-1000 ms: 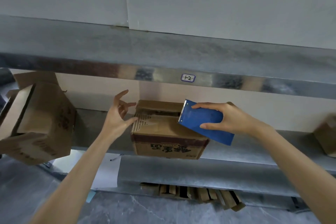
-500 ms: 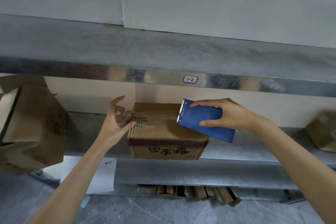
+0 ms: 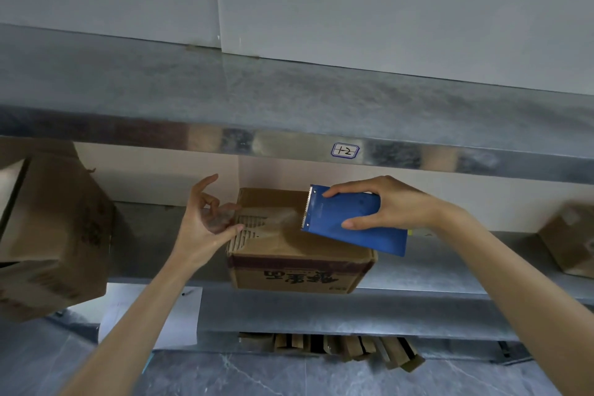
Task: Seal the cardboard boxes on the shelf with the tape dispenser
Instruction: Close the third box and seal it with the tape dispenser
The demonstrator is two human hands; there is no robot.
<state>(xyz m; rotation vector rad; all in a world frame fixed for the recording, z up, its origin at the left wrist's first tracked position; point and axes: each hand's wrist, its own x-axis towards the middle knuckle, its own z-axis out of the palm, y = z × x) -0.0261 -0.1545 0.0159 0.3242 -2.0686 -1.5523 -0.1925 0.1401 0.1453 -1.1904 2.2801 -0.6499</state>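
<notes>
A small brown cardboard box (image 3: 299,254) with dark print on its front stands at the front edge of the metal shelf (image 3: 427,273). My right hand (image 3: 398,206) grips a blue tape dispenser (image 3: 353,225) just above the box's right half, toothed edge pointing left. A strip of clear tape (image 3: 276,219) stretches from those teeth across the box top to its left edge. There my left hand (image 3: 202,228) pinches the tape's end between thumb and fingers.
A larger open cardboard box (image 3: 58,235) stands at the far left of the shelf, another box (image 3: 569,235) at the far right. An upper metal shelf (image 3: 289,100) with a label (image 3: 345,150) overhangs closely. Flattened cardboard (image 3: 347,347) and white paper (image 3: 154,315) lie below.
My left hand has come in to the box's left edge and its fingers have closed on the tape end. The dispenser has levelled a little over the box, with tape now drawn out.
</notes>
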